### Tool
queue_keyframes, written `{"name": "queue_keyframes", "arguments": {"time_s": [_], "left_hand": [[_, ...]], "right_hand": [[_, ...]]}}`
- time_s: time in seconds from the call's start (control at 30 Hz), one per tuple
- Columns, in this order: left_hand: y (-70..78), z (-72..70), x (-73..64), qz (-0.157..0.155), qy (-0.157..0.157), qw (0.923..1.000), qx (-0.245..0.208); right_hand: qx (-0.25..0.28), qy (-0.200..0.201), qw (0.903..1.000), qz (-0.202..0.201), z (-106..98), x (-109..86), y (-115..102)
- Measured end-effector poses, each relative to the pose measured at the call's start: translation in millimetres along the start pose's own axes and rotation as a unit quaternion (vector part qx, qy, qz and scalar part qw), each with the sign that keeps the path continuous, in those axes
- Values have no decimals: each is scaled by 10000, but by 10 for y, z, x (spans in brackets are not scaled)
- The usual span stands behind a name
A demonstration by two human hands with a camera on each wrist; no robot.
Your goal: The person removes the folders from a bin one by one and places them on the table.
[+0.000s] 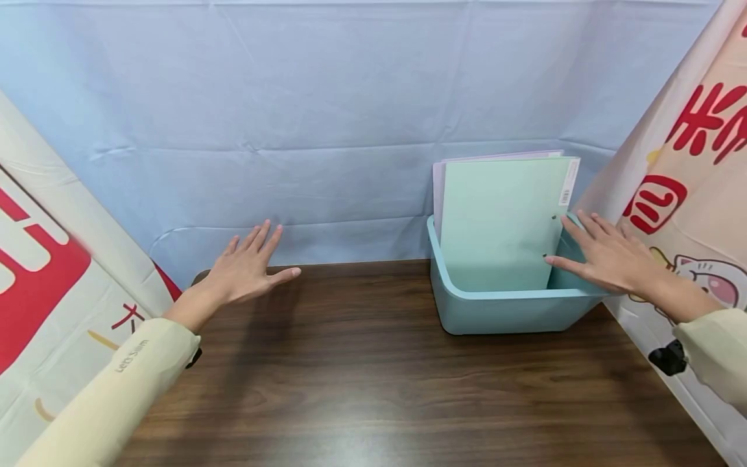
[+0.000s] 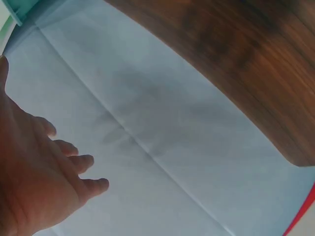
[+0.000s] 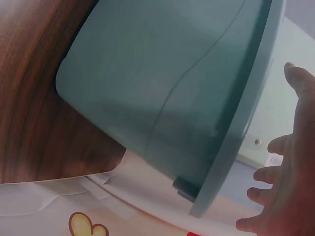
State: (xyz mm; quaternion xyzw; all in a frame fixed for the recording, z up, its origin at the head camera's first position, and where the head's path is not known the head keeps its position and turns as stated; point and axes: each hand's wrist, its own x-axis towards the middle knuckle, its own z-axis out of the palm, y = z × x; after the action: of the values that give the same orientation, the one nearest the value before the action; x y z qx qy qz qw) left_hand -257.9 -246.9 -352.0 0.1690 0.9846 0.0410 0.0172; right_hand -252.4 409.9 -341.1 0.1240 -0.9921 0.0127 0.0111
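A light blue plastic bin (image 1: 513, 314) stands at the right of the wooden table. Upright inside it is a pale green folder (image 1: 496, 220), with a lilac folder (image 1: 438, 194) behind, mostly hidden. My right hand (image 1: 613, 256) hovers over the bin's right end with spread fingers and holds nothing; in the right wrist view the fingers (image 3: 268, 174) show beyond the bin's rim. My left hand (image 1: 242, 266) is held over the table's back left, fingers spread, thumb pointing right. It holds nothing, and the left wrist view shows its palm (image 2: 39, 182) before the blue cloth.
Dark wooden table (image 1: 350, 376) spreads across the front. A pale blue cloth (image 1: 327, 130) hangs behind its back edge. Printed cloths hang on both sides, the right one (image 1: 694, 214) close beside the bin and the left one (image 1: 87, 272) near my left forearm.
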Motion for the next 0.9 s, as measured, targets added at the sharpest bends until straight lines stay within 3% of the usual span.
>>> {"name": "queue_keyframes", "arguments": {"time_s": [0.47,0.9], "left_hand": [[259,44,215,396,459,9980,-169],[562,128,429,900,803,9906,-653]], "right_hand": [[106,-131,9998,-58,58,58,183],[223,-208,9995,-23,157,129,328]]}}
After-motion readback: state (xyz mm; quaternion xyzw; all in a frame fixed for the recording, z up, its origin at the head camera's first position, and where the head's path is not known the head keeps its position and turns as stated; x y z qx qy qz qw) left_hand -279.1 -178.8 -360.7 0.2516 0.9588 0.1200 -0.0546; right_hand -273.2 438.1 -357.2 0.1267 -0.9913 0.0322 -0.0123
